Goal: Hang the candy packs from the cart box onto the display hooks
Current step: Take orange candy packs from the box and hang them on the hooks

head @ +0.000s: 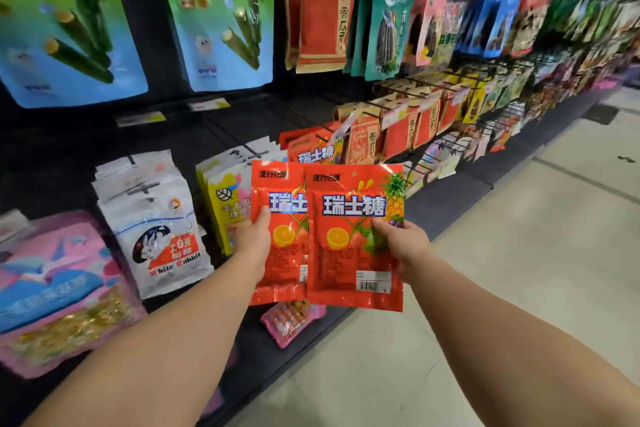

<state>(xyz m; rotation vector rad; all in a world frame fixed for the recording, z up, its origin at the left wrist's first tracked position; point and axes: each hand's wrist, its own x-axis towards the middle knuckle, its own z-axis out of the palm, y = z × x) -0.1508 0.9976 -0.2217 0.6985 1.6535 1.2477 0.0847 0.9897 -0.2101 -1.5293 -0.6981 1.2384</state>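
From the head camera, both arms reach forward toward a dark display wall. The left hand grips the left red pack by its left edge, thumb on the front and fingers hidden behind. The right hand grips the right red pack at its right edge, thumb pressed on the front near the fruit print. The two packs are held upright side by side, the right one overlapping the left one's right edge. Both are in the air in front of the lower hooks, not on any hook.

Just behind and above them, more red packs of the same kind hang on a hook. To the left hang yellow packs, then white rabbit packs, then a pink pack at the far left. Two big green-and-blue bags hang on the top row. Red-and-tan seed bags hang further right, with blurred rows of goods beyond. A small pink pack lies on the base ledge below the hands. A pale tiled floor runs along the right.
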